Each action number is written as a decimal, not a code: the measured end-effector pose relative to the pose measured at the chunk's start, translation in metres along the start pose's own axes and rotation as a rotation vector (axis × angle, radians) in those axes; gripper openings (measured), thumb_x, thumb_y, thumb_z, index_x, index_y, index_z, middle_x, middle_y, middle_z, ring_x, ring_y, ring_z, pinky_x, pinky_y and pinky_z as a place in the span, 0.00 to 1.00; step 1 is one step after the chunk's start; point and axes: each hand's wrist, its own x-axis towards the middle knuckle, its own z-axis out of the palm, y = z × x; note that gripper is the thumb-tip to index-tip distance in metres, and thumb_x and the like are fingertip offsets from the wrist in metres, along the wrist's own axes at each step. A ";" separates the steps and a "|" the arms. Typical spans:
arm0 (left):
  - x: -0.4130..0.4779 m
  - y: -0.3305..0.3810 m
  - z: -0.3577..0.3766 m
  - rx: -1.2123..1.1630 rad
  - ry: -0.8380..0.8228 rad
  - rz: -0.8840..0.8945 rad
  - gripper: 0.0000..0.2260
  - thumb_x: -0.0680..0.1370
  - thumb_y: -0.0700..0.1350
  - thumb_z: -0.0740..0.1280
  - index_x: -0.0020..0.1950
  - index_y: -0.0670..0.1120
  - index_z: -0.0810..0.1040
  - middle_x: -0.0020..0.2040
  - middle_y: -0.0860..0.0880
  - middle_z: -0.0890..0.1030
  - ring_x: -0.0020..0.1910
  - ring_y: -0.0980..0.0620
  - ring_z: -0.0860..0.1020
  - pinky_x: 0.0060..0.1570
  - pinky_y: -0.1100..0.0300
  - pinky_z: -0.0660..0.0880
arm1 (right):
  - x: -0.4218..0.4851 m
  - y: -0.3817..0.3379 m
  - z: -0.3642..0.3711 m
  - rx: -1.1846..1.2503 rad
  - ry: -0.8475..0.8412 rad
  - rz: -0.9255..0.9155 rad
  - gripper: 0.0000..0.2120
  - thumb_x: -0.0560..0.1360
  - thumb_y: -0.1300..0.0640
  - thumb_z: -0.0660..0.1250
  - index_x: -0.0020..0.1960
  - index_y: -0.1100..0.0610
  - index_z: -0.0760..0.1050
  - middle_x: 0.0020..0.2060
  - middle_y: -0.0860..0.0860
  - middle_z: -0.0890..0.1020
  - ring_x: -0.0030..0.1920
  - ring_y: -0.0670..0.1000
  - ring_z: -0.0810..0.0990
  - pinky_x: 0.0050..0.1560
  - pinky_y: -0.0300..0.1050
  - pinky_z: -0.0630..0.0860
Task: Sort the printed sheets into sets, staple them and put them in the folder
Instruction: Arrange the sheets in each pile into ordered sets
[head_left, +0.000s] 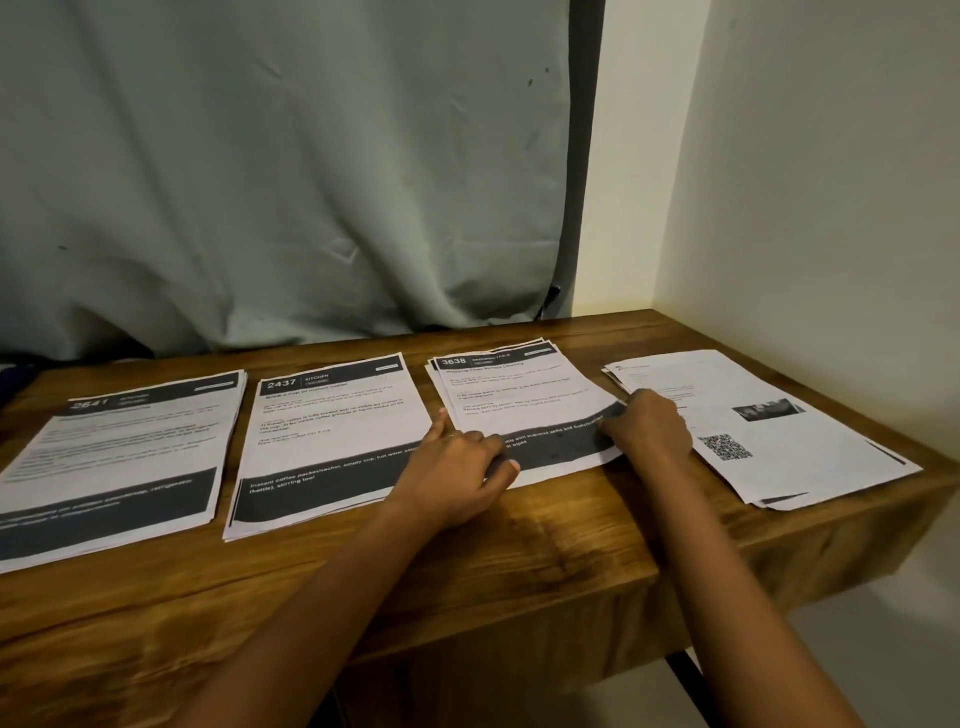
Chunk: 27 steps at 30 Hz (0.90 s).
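Observation:
Several piles of printed sheets lie in a row on a wooden table (519, 545). From the left: a pile headed 2641 (119, 441), a pile headed 2437 (332, 431), a pile headed 3638 (519, 395) and a pile with a QR code (753, 415). My left hand (457, 467) rests on the near left corner of the 3638 pile, thumb over the paper's edge. My right hand (649, 426) grips the near right edge of that same pile, whose top sheet bows up slightly. No stapler or folder is in view.
A grey-green curtain (285, 182) hangs behind the table. A pale wall (831, 208) closes in the right side. The QR pile overhangs toward the table's right edge (924, 470).

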 end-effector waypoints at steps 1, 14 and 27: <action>0.001 0.000 -0.001 0.002 0.005 0.002 0.19 0.81 0.59 0.52 0.60 0.50 0.75 0.54 0.48 0.80 0.56 0.50 0.76 0.74 0.45 0.48 | 0.000 -0.001 -0.002 -0.032 0.001 -0.003 0.18 0.73 0.54 0.70 0.59 0.59 0.74 0.56 0.57 0.78 0.56 0.59 0.78 0.51 0.51 0.75; 0.032 -0.013 -0.011 -0.230 -0.183 -0.040 0.06 0.79 0.52 0.64 0.49 0.51 0.70 0.48 0.53 0.74 0.53 0.52 0.73 0.54 0.53 0.68 | 0.033 -0.018 -0.009 -0.043 -0.203 -0.029 0.21 0.71 0.48 0.72 0.57 0.60 0.74 0.57 0.57 0.79 0.55 0.58 0.77 0.57 0.51 0.76; 0.030 -0.026 -0.006 -0.185 -0.228 -0.029 0.20 0.78 0.58 0.63 0.68 0.55 0.66 0.69 0.52 0.71 0.65 0.51 0.66 0.67 0.51 0.59 | 0.069 -0.039 -0.014 0.069 -0.450 -0.078 0.27 0.70 0.56 0.75 0.66 0.60 0.72 0.64 0.58 0.75 0.63 0.60 0.74 0.56 0.50 0.71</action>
